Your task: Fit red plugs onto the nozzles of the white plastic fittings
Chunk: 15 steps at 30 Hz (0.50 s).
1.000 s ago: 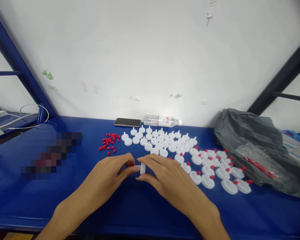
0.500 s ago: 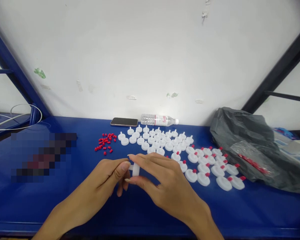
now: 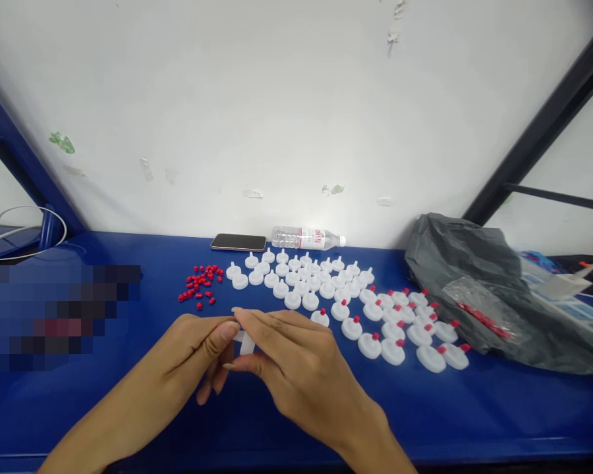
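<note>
A white plastic nozzle cap (image 3: 248, 343) lies sideways between my two hands above the front of the table. Its round base is gripped by the thumb and fingers of my right hand (image 3: 304, 362). My left hand (image 3: 192, 352) pinches the spout end, which points left; whether a small red cap sits between those fingertips is hidden. Beyond my hands, many white nozzle caps (image 3: 292, 299) stand bare with spouts up. To the right, more nozzle caps (image 3: 393, 352) wear red tips. Small loose red caps (image 3: 200, 283) lie scattered behind my left hand.
A phone (image 3: 238, 242) and a clear bottle (image 3: 306, 238) lie along the wall. A grey plastic bag (image 3: 439, 243) is on the right, with a clear bag (image 3: 484, 316) of red caps on it. Blue posts flank the blue table (image 3: 143, 421). Something at left is pixelated.
Both hands, with the nozzle cap between them, sit slightly farther left in view. The whole scene has also shifted left as the camera turned. The grip looks the same.
</note>
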Available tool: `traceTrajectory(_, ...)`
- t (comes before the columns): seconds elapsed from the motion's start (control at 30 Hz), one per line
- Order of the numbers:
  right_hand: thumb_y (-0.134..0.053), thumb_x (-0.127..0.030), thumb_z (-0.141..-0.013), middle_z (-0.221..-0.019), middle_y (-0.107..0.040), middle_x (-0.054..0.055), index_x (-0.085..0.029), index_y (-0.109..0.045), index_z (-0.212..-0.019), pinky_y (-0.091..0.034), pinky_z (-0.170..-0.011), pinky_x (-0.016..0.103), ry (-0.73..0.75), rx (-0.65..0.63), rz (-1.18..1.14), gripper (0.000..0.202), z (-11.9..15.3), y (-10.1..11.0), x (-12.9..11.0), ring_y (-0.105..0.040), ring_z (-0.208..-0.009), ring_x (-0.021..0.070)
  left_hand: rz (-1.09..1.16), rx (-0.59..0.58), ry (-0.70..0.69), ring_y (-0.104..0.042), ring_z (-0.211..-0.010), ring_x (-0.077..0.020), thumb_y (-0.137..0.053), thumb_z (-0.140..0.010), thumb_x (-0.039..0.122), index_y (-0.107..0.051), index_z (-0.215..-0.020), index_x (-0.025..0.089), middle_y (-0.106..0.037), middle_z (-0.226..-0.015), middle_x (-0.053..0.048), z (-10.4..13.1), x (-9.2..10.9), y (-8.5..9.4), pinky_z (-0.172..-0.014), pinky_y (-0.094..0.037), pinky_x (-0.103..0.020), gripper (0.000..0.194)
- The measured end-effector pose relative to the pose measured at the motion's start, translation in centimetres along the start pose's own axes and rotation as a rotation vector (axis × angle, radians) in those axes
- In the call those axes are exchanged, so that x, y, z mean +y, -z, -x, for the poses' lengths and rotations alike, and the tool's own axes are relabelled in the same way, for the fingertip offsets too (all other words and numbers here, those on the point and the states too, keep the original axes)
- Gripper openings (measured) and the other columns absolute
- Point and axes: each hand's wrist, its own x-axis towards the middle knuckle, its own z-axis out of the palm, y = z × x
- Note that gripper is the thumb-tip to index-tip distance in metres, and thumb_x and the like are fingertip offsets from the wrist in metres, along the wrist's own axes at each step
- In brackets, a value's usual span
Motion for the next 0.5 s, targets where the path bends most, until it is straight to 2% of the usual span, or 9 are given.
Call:
traceTrajectory(0.27, -0.059, -0.023, -0.107, -0.134, -0.075, 0.009, -0.014, -0.054, -0.147, -0.056, -0.109, 0.032, 0.033, 0.006, 0.042, 0.042, 0.0, -0.3, -0.3, -0.069, -0.124, 0.0186, 0.000, 0.021, -0.021, -0.056, -0.042, -0.0103, -0.035, -0.107, 0.057, -0.064, -0.064, 0.020, -0.063, -0.050, 0.001, -0.2, 0.7, 0.2, -0.046, -0.045, -0.020, 0.064)
traceTrajectory(0.4, -0.059, -0.024, -0.106, -0.127, -0.077, 0.005, -0.020, -0.062, -0.138, -0.057, -0.105, 0.033, -0.114, -0.110, 0.019, 0.032, -0.4, 1.0, -0.9, -0.072, -0.116, 0.0190, -0.165, 0.139, -0.074, -0.062, -0.055, -0.0141, -0.036, -0.107, 0.056, -0.064, -0.061, 0.024, -0.066, -0.057, 0.001, 0.2, 0.6, -0.3, -0.060, -0.052, -0.023, 0.063)
traceTrajectory(0.5, -0.059, -0.016, -0.101, -0.125, -0.077, 0.003, -0.023, -0.067, -0.130, -0.056, -0.105, 0.033, -0.162, -0.147, 0.069, 0.030, -0.5, 2.8, -1.1, -0.072, -0.114, 0.0184, -0.240, 0.146, -0.065, -0.065, -0.064, -0.0162, -0.033, -0.108, 0.056, -0.067, -0.069, 0.026, -0.070, -0.064, 0.002, 0.5, 0.5, -1.0, -0.066, -0.052, -0.024, 0.060)
